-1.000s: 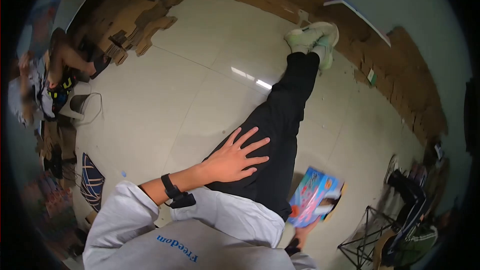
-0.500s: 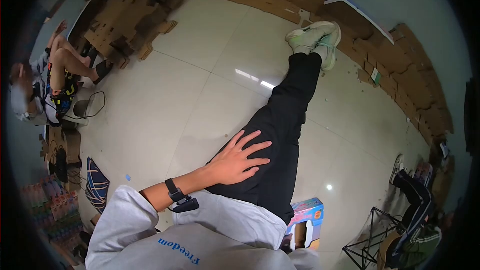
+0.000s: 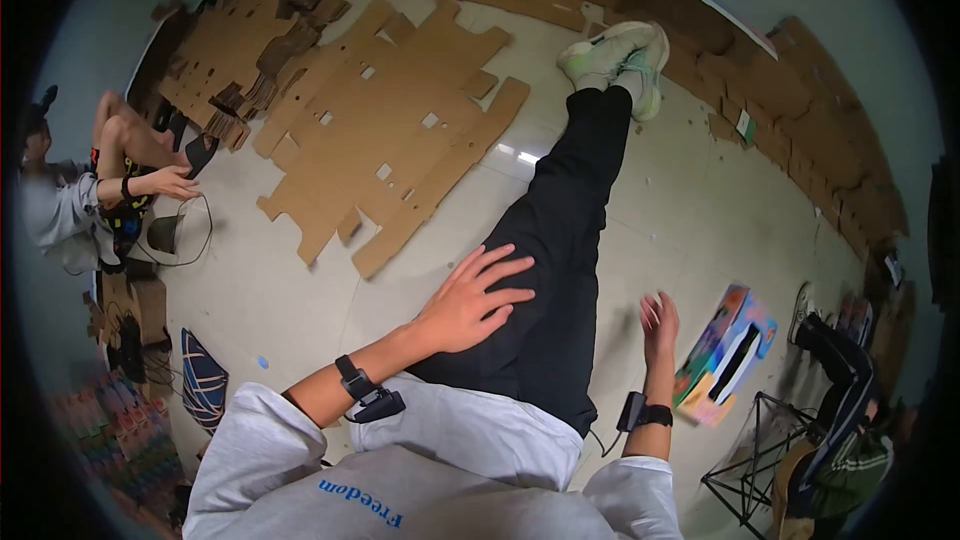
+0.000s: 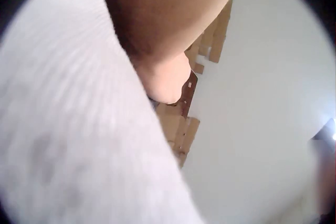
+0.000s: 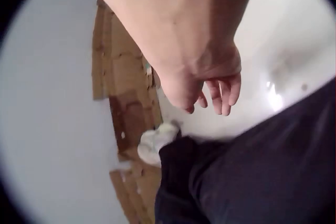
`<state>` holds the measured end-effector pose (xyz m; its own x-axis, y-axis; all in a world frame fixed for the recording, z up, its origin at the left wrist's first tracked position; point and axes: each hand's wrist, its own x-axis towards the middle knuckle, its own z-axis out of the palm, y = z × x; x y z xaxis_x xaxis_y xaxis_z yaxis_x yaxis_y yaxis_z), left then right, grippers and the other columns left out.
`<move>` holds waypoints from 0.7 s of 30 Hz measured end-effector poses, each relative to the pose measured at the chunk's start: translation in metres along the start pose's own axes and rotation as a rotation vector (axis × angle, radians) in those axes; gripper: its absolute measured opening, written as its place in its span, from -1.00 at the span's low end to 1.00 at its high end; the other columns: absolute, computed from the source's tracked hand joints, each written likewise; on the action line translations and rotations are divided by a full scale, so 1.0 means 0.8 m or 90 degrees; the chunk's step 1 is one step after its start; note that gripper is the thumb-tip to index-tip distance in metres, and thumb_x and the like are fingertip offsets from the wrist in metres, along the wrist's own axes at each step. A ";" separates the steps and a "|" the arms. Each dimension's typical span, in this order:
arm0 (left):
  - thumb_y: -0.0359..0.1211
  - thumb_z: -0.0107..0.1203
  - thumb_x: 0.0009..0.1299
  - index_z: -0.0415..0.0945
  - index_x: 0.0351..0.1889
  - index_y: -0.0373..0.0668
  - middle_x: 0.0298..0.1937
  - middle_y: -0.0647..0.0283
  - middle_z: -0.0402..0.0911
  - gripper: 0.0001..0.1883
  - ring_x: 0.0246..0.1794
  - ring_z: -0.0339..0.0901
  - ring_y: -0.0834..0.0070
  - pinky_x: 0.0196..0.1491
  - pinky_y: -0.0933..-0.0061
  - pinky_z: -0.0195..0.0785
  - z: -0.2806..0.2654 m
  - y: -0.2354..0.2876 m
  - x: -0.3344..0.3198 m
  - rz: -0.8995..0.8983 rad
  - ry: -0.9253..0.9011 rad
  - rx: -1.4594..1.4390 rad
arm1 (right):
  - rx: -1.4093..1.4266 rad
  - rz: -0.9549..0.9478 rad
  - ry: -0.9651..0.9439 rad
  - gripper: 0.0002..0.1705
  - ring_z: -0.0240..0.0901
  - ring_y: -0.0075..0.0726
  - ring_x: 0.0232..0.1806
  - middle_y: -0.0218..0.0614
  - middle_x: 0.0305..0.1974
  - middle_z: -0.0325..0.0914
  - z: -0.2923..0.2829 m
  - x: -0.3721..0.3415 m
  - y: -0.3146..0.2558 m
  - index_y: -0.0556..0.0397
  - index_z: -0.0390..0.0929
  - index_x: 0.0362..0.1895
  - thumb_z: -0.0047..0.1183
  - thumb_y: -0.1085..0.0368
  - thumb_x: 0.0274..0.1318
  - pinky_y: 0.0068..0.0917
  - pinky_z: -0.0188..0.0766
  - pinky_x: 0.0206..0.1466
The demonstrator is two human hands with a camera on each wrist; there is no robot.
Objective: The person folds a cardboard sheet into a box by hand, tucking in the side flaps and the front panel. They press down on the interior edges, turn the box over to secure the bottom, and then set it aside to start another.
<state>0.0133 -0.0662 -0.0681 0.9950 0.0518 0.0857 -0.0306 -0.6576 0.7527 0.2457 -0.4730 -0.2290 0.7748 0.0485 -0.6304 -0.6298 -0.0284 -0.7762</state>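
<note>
My left hand (image 3: 470, 300) rests on the thigh of my black trousers (image 3: 540, 270), fingers spread. Only the base of that hand (image 4: 170, 79) shows past the wrist in the left wrist view. Bare and raised beside my leg, my right hand (image 3: 658, 325) has its fingers loosely bent with nothing in them. A brightly printed cardboard box (image 3: 708, 352) with a long cut-out window lies just to the right of this hand, apart from it. In the right wrist view the hand (image 5: 210, 79) hangs over the floor with relaxed fingers.
A large flat cardboard sheet with cut-outs (image 3: 370, 110) spreads across the floor beyond my left hand. Another person (image 3: 120, 180) sits at the left, arm stretched forward. A black wire frame (image 3: 750, 460) and a person's leg (image 3: 840, 390) are at the right; cardboard (image 3: 800, 120) lines the wall.
The box, earlier held in my right hand and then partly behind my hip, is now out to the right and released. A large cardboard sheet has appeared at upper left. My left hand stayed put.
</note>
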 end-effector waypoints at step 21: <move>-0.13 0.13 0.69 0.55 -0.01 -0.04 -0.31 0.29 0.60 -0.79 -0.36 0.60 0.46 -0.35 0.53 0.52 0.005 -0.362 -0.213 -0.907 0.465 -0.940 | -0.486 -0.160 -0.018 -0.50 0.69 0.35 0.07 0.25 -0.01 0.76 0.212 -0.136 -0.025 0.22 0.65 0.22 -0.16 0.06 0.68 -0.09 0.51 0.23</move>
<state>-0.1471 0.1124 -0.3036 0.2184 0.2796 -0.9349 0.1048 0.9458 0.3074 0.1643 -0.3088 -0.1433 0.8801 0.1687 -0.4438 -0.2172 -0.6881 -0.6923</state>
